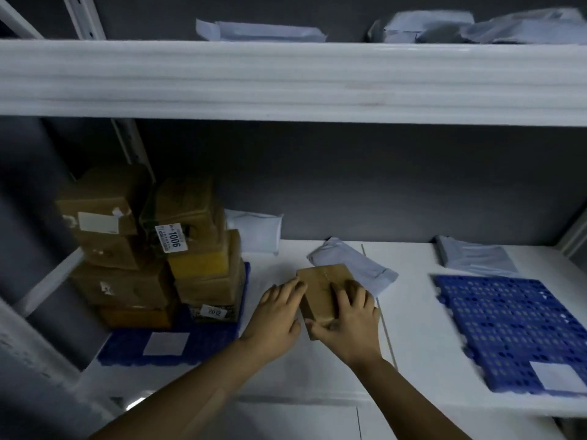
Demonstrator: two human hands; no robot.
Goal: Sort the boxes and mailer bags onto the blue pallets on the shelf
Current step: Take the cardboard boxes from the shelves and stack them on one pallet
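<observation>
White shelf board (419,344) runs across in front of you, with a second white shelf level (286,81) above it carrying pale mailer bags (263,30) along its back edge.

At the board's right front corner lies the right blue pallet (508,328), bare except for a white label (556,376) near its front edge. At the left front corner sits the left blue pallet (127,347). It carries a stack of brown boxes (152,249) along its back half, several layers high.

Three more bags lie on the board. One upright mailer bag (257,231) leans at the back edge just beside the stack. A flat mailer bag (359,268) lies mid-board. A third mailer bag (476,257) lies behind the right blue pallet, touching its back edge.

Between the two pallets, near the middle of the board, is the small brown box (324,290). Its far right corner overlaps the flat mailer bag. You cannot tell whether it rests on the board or is just lifted.

Your right hand (349,319) grasps the small brown box, fingers spread over its top and thumb hooked round its near end. Your left hand (276,315) is uncurled, with nearly straight fingers laid against the box's left side.
</observation>
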